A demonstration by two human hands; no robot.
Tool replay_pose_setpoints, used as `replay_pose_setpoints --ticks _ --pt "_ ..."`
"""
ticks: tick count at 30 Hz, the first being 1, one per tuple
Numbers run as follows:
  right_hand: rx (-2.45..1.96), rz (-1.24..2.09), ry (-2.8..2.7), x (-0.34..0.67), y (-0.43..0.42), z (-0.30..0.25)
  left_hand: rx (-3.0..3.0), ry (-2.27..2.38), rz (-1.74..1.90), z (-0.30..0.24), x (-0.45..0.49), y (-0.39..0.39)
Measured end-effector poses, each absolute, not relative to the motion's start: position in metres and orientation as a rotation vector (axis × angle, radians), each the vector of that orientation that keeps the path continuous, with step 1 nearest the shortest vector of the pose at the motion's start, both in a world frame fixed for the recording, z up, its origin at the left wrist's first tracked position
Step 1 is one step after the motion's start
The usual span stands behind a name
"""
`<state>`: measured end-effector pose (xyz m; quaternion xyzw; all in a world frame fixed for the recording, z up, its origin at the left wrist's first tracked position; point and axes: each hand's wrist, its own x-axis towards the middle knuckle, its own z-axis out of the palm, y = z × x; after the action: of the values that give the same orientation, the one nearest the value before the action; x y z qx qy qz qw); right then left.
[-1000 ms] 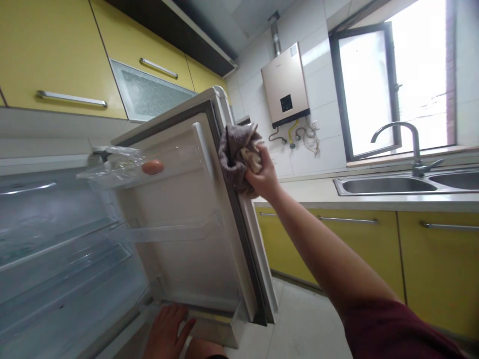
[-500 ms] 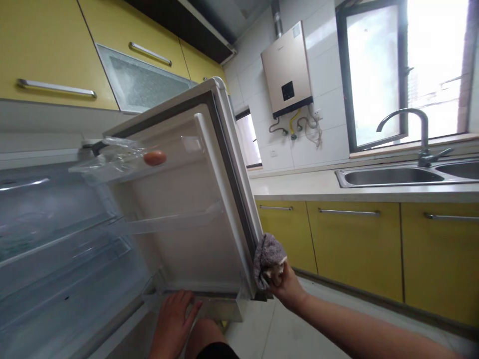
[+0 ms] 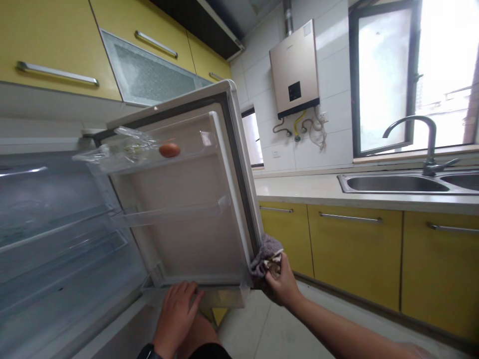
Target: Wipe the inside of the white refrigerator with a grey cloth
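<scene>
Right hand (image 3: 284, 285) closed, gripping a bunched terry cloth (image 3: 270, 249); left hand (image 3: 177, 311) palm-down, cannot tell if it grips. Refrigerator door (image 3: 190, 239) swung open, rising above both hands. Double-bowl sink (image 3: 396, 183) well off to the right of right hand, higher up. Water heater (image 3: 294, 70) on wall, far above right hand. Clear bottom door bin (image 3: 224, 296) under left fingers. Cloth at right fingertips, touching door's lower outer corner. Brown egg (image 3: 169, 150) on top door shelf, above left hand.
</scene>
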<state>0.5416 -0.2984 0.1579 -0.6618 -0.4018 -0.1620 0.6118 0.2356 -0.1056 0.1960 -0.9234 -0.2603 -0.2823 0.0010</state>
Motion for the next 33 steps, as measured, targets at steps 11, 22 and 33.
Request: replay_pose_setpoints --ticks 11,22,33 --pt "-1.242 -0.873 -1.103 0.545 -0.259 0.478 -2.824 -0.823 -0.95 0.189 0.241 -0.106" --pt "-1.097 -1.247 -1.111 0.527 -0.236 0.695 -2.833 -0.829 -0.99 0.19 0.233 -0.111" --pt "-1.553 -1.099 -1.063 0.503 -0.274 0.54 -2.906 -0.897 -0.951 0.21 0.226 -0.12"
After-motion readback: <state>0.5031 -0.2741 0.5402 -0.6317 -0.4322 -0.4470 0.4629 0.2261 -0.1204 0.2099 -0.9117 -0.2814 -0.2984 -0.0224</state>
